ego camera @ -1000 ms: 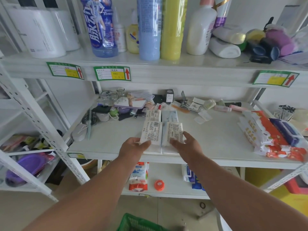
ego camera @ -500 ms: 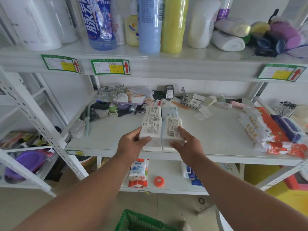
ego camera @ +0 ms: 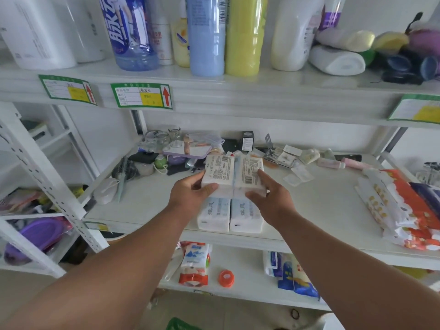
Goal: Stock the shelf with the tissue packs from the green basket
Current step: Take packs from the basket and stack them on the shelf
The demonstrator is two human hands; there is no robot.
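**Two tissue packs held over the middle shelf**

The white metal shelf (ego camera: 321,210) carries two white plastic-wrapped tissue packs (ego camera: 229,214) at its front edge. Above them, the left hand (ego camera: 190,196) and right hand (ego camera: 271,201) clamp a second white label-up pair of packs (ego camera: 232,173) from either side. A green basket corner (ego camera: 178,325) shows below.

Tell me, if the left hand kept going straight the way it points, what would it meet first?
The left hand, gripping the tissue packs, points toward the shelf's back. Probably the purple-edged tray and dark clutter behind come first; depth is unclear.
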